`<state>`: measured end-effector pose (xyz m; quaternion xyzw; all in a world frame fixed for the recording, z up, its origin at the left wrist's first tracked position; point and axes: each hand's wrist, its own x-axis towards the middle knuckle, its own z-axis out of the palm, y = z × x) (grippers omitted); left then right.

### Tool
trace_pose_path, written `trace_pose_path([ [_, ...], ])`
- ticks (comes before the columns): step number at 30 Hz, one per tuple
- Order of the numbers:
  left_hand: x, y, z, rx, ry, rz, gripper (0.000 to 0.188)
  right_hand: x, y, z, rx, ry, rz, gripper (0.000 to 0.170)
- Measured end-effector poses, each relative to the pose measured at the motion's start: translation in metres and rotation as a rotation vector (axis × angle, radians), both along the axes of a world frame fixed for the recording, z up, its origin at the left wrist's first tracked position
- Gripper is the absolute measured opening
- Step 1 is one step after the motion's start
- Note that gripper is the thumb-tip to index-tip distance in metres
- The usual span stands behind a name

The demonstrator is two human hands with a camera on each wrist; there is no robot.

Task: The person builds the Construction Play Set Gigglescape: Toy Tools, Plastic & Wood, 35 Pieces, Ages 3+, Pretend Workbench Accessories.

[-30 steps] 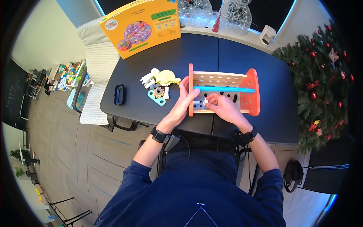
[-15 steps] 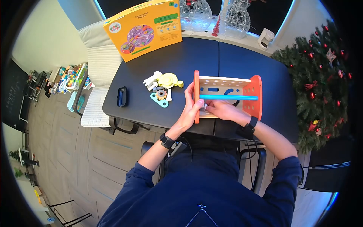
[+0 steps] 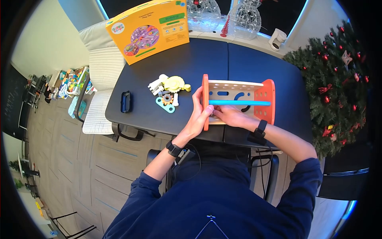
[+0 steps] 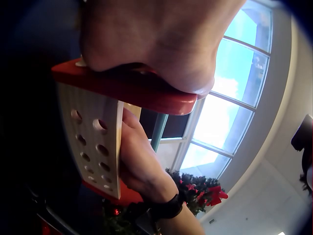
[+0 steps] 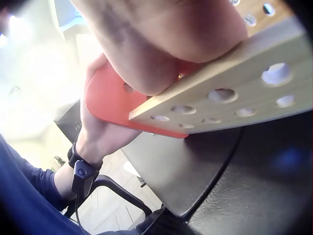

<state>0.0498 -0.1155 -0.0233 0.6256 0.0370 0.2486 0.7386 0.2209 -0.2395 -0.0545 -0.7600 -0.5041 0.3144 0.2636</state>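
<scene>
A toy toolbox [image 3: 234, 86] has orange end panels, pale wooden sides with holes and a blue rod [image 3: 242, 102] as its handle. My left hand [image 3: 199, 118] grips the left end panel [image 3: 205, 93], with the thumb on its inner face and the fingers behind it. Inside the box, under the rod, my right hand [image 3: 234, 116] reaches to that same panel. Its curled fingertips pinch a small white piece against the panel, mostly hidden by the hand. In the right wrist view the perforated wooden side [image 5: 234, 100] runs below the right hand.
Left of the box lie a yellow gear piece [image 3: 174, 84], white parts [image 3: 157, 84], an orange gear [image 3: 167, 99] and a teal link [image 3: 164, 105]. A black open case [image 3: 126, 102] sits near the table's left edge. The yellow packaging box [image 3: 149, 32] stands behind.
Over the second the right hand has moved left, further into the box toward the left panel, its forearm swinging outward. The toolbox sits slightly lower in view. The white piece is now almost covered.
</scene>
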Motion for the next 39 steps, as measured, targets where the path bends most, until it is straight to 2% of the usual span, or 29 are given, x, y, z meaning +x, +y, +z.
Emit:
trace_pose_path([
  [3, 0.0, 0.001, -0.002, -0.042, 0.0, -0.026, 0.091, 0.001, -0.001, 0.001, -0.017, 0.04, -0.004, 0.036],
  [6, -0.001, -0.001, 0.005, 0.004, 0.006, -0.024, 0.092, -0.007, 0.0, 0.029, -0.114, -0.005, -0.014, 0.037],
  [15, -0.001, 0.0, 0.005, 0.034, 0.051, 0.005, 0.094, -0.004, -0.005, 0.029, -0.08, -0.008, -0.015, 0.038],
  [18, -0.001, -0.002, 0.006, 0.049, 0.05, 0.016, 0.094, 0.004, -0.005, -0.003, 0.067, -0.058, -0.012, 0.038],
  [21, -0.001, -0.002, 0.006, 0.022, 0.041, 0.001, 0.094, 0.0, -0.003, 0.008, 0.119, -0.098, -0.008, 0.039],
  [24, 0.0, -0.001, 0.004, 0.01, 0.037, -0.005, 0.093, -0.005, -0.001, 0.022, -0.039, 0.035, -0.068, 0.038],
  [30, -0.001, -0.001, 0.006, -0.023, 0.04, -0.026, 0.094, 0.009, 0.003, 0.004, -0.068, 0.091, 0.021, 0.032],
  [33, 0.0, -0.001, 0.004, -0.015, 0.039, -0.014, 0.094, 0.006, 0.0, 0.009, -0.022, 0.057, 0.01, 0.035],
  [36, 0.001, 0.0, 0.002, 0.065, 0.043, 0.019, 0.094, -0.002, 0.0, 0.04, -0.086, -0.002, -0.009, 0.038],
  [39, 0.0, 0.001, 0.001, 0.063, 0.06, 0.017, 0.093, 0.003, 0.002, 0.035, -0.054, 0.001, 0.029, 0.039],
])
